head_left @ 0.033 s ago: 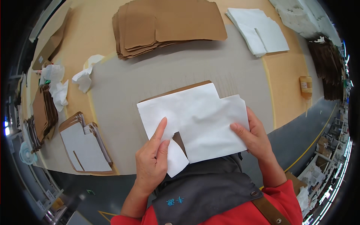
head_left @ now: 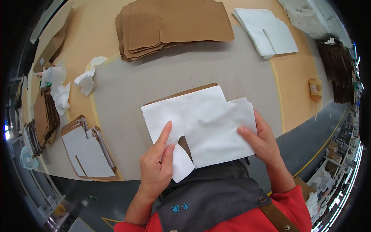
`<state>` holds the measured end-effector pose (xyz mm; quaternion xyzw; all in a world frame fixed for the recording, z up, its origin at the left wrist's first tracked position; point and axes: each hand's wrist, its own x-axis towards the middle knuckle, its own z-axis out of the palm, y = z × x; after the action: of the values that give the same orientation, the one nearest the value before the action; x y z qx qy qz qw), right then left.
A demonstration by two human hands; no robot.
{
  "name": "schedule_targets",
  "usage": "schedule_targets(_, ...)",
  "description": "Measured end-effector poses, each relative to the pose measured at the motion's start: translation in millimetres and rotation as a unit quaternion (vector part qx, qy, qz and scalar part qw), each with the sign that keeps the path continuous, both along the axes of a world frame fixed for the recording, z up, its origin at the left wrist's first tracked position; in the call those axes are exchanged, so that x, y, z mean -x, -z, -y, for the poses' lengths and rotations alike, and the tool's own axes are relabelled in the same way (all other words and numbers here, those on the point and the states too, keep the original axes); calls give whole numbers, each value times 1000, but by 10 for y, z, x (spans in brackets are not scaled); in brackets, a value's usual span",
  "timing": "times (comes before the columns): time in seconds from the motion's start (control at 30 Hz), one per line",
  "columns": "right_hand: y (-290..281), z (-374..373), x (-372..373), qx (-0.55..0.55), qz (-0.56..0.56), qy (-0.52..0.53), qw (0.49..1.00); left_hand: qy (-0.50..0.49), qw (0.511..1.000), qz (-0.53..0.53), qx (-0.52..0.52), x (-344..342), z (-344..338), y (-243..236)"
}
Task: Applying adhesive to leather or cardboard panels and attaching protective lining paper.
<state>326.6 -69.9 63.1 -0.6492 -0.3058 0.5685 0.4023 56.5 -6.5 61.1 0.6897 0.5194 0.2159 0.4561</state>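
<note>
A white cut sheet (head_left: 205,120) lies over a brown panel (head_left: 181,94), whose edge shows along the far side and through the slit near my left hand. At the right end, my right hand (head_left: 264,141) grips both layers, thumb on top and fingers hidden underneath. My left hand (head_left: 158,160) holds the near left part, its thumb by the loose white flap (head_left: 182,164) and its index finger stretched across the white surface. That flap is tilted away from the rest along the slit. The near edge of the pieces reaches over the table edge, above my apron.
Brown panels (head_left: 193,21) are stacked at the far middle, with white sheets (head_left: 266,33) to their right. White-faced brown pieces (head_left: 91,150) lie at the near left, below crumpled white paper (head_left: 85,80). An amber bottle (head_left: 315,89) stands near the right table edge.
</note>
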Motion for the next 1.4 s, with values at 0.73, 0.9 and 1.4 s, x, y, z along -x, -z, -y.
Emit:
schedule_targets(0.73,46,-32,8,30,9,4,1000,-1,999,25,27,-2,-38,53)
schedule_targets(0.9,107,-9,35,9,-12,26,1000,-8,999,23,49,6,-55,39)
schedule_targets(1.4,104,9,39,17,-29,42,999,-40,986,19,159,31,-96,25)
